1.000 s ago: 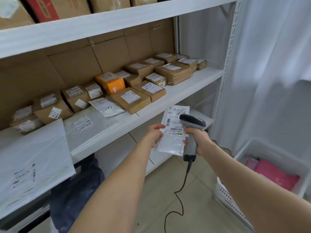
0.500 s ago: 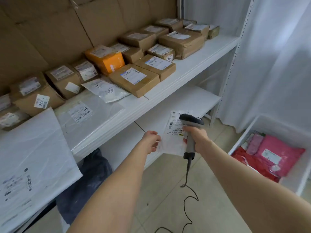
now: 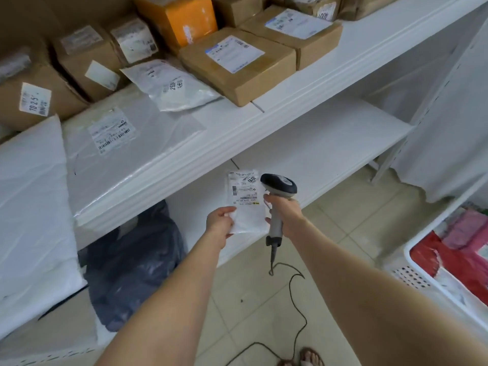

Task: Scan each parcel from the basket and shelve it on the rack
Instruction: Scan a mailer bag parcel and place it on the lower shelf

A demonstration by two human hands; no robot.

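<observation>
- Scanning is what seems to be going on: the left hand (image 3: 220, 224) is pinching the lower edge of one small white parcel (image 3: 248, 215), label upward. The right hand (image 3: 286, 215) is gripping the handle of one corded scanner (image 3: 278, 183), whose head is sitting just beside the label.
- Both hands are hovering close together in front of the lower shelf (image 3: 330, 143) of the rack (image 3: 290, 114). They are holding the parcel between them, well apart from the basket (image 3: 412, 276) at the right.
- Next, the scanner is probably needing to tip toward the barcode, and then the parcel is wanting a free spot on a shelf.
- On the middle shelf (image 3: 369, 48), three white mailers (image 3: 169, 85) are lying and one orange box (image 3: 182, 19) is standing. At least seven brown boxes (image 3: 237, 67) are showing, some cut off by the frame.
- In the basket, at least one red parcel (image 3: 449, 262) and one pink parcel (image 3: 467, 228) are waiting, and the full number is not showing.
</observation>
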